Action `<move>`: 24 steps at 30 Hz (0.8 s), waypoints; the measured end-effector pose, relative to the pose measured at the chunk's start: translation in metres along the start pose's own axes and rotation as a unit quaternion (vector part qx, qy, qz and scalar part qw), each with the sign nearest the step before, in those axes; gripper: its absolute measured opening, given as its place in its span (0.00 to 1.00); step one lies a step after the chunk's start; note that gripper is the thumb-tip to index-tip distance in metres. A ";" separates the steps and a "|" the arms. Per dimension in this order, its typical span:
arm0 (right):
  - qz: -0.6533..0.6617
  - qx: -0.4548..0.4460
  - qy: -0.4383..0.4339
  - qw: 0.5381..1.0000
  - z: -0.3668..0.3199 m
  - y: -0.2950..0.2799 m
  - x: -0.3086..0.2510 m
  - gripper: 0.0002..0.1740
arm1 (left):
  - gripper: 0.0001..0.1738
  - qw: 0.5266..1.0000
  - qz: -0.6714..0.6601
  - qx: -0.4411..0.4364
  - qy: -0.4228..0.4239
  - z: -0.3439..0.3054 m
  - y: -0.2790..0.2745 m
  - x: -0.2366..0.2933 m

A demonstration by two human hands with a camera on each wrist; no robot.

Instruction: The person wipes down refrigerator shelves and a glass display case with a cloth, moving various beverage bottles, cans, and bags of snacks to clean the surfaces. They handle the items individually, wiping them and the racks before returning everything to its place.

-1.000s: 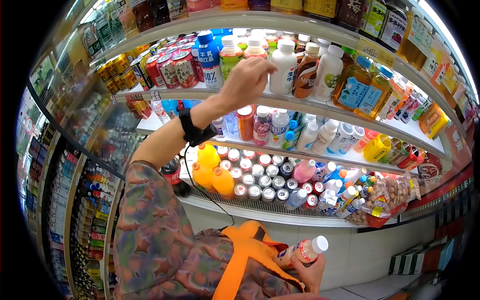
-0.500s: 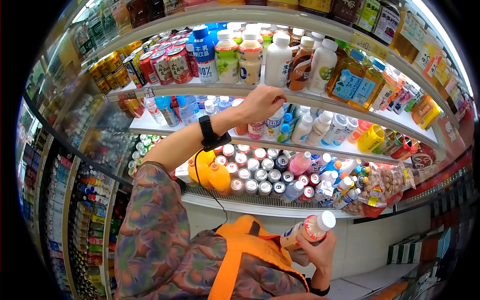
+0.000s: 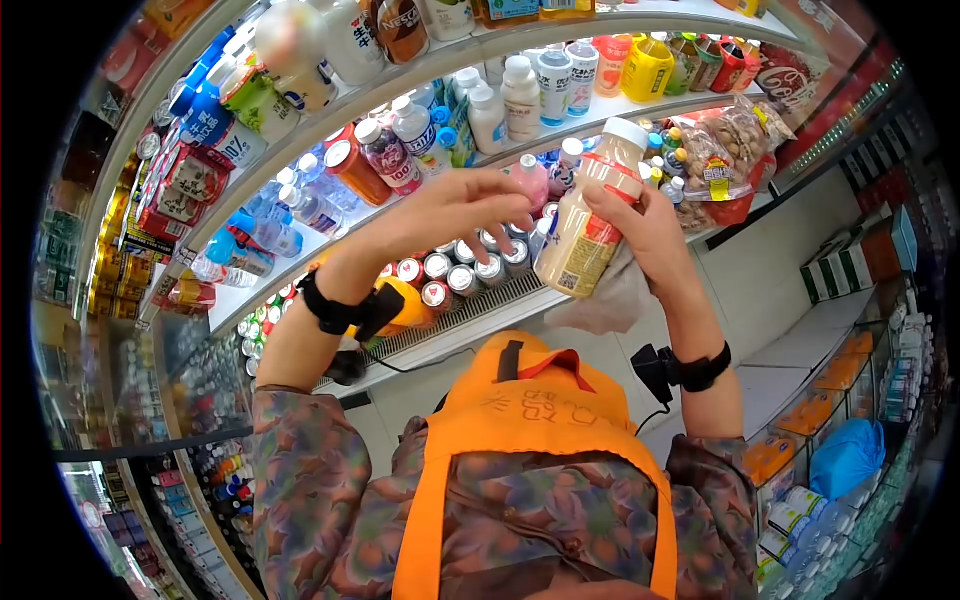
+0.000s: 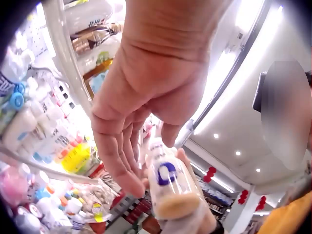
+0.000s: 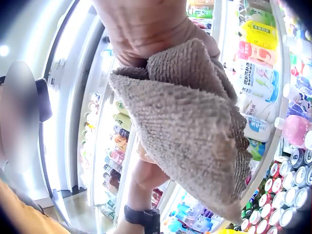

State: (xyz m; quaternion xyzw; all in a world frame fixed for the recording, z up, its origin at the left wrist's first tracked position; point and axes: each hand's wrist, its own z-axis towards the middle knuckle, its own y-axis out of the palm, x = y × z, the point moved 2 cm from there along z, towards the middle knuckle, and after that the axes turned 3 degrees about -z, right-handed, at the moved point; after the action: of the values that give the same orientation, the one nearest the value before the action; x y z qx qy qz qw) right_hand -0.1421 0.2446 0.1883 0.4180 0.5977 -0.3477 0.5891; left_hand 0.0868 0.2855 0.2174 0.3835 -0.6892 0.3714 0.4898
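In the head view, my right hand (image 3: 657,228) grips a beige drink bottle (image 3: 578,240) with a white cap, tilted, its thumb across the red label. A grey cloth (image 3: 612,298) hangs beneath that hand. My left hand (image 3: 440,215) is left of the bottle with fingers extended and holds nothing. The left wrist view has the left hand (image 4: 148,92) above the bottle (image 4: 170,180). In the right wrist view the ribbed cloth (image 5: 180,117) hangs from the right hand (image 5: 151,31) and hides most of the bottle; the left hand (image 5: 147,174) shows below.
Curved cooler shelves (image 3: 450,52) of bottles run across the upper head view. Upright cans (image 3: 462,280) stand on the lowest level, with nut bags (image 3: 715,160) to the right. A glass case with a blue bag (image 3: 848,457) is at the lower right.
The view has turned and moved closer to the shelves. My right hand has raised the bottle to chest front, and the grey cloth now shows. The left hand has moved away from the shelf edge, beside the bottle.
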 end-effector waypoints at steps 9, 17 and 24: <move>-0.001 -0.066 0.027 0.997 0.016 0.020 0.015 0.31 | 0.45 0.996 -0.091 -0.002 -0.017 0.013 0.049 -0.026; -0.104 -0.108 -0.019 0.989 0.027 -0.004 0.007 0.21 | 0.48 0.975 -0.214 0.054 0.037 -0.004 0.036 -0.059; -0.163 -0.068 -0.048 0.983 0.024 0.022 -0.006 0.21 | 0.39 0.959 0.186 0.193 0.089 -0.028 0.047 -0.038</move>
State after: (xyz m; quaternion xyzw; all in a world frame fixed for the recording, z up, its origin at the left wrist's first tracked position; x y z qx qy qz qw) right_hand -0.1129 0.2313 0.1946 0.2573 0.6513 -0.4170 0.5794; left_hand 0.0645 0.3367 0.1809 0.3009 -0.6172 0.6144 0.3885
